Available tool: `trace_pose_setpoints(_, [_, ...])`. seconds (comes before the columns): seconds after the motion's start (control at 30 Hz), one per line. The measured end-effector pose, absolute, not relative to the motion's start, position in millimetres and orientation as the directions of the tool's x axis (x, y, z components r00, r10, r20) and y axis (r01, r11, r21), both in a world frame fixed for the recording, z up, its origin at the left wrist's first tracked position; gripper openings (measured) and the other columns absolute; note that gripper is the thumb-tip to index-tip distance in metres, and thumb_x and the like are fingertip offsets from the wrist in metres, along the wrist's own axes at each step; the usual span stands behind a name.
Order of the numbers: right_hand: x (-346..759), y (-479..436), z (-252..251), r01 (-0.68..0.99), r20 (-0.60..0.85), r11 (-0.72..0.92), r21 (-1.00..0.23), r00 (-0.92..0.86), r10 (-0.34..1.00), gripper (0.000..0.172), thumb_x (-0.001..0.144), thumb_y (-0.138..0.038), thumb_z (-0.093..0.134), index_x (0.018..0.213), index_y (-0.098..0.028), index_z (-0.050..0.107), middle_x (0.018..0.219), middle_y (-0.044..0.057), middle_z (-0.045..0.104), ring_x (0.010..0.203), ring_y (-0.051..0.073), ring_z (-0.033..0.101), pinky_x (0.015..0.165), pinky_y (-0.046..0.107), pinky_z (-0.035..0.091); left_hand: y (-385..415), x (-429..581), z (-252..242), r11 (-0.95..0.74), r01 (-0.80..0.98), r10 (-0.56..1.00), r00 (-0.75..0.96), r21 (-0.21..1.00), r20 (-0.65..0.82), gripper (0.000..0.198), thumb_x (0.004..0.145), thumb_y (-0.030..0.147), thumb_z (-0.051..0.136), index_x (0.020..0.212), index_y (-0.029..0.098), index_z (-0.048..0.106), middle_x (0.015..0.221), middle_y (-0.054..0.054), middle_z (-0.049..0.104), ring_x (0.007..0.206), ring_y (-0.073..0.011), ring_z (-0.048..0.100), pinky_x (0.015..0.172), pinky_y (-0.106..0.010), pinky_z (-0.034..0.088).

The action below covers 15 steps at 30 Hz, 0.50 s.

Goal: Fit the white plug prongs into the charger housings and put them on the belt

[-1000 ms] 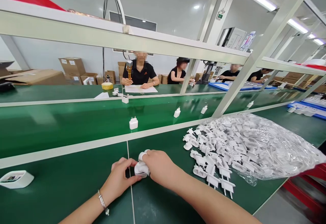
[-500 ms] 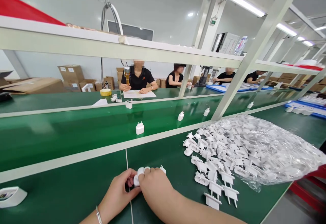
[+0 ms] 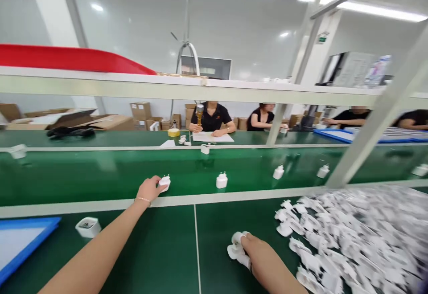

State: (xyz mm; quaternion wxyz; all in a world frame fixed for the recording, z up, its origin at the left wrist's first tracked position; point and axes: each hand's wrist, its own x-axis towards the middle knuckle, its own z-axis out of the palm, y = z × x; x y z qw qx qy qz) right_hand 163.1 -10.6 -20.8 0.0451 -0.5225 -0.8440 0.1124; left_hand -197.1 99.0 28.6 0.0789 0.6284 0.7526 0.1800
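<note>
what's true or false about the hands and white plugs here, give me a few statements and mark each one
1. The left hand holds a white plug charger over the green conveyor belt. True.
2. The right hand is empty. False: it holds white plug parts on the lower bench, near the pile of white plug parts.
3. A bracelet is on the right wrist. False: it is on the left wrist.
4. A person in a black shirt sits on the far side of the belts. True.
</note>
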Motion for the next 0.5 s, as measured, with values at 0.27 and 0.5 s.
trace_pose_setpoints(0.27, [150, -16, -32, 0.581, 0.170, 0.291, -0.760, -0.255, 0.952, 0.029, 0.085, -0.049, 0.056, 0.082, -0.020, 0.054, 0.098, 0.011, 0.060, 0.089, 0.023, 0.062, 0.082, 0.031, 0.050, 73, -241, 57, 0.158, 0.931, 0.980, -0.189, 0.330, 0.066, 0.051, 0.072, 0.053, 0.060, 0.109, 0.019, 0.064, 0.125, -0.013, 0.062, 0.120, -0.0335, 0.052, 0.097, -0.039, 0.043])
trace_pose_setpoints(0.5, [131, -21, 6, 0.043, -0.121, -0.113, -0.993, -0.327, 0.937, 0.056, 0.071, -0.067, 0.069, 0.094, -0.017, 0.056, 0.091, 0.007, 0.063, 0.083, 0.021, 0.062, 0.074, 0.031, 0.051, -12, -370, 43, -0.030, 0.933, 0.998, 0.005, 0.359, 0.070, 0.044, 0.060, 0.061, 0.046, 0.073, 0.025, 0.066, 0.080, 0.000, 0.073, 0.080, -0.0285, 0.065, 0.076, -0.039, 0.052])
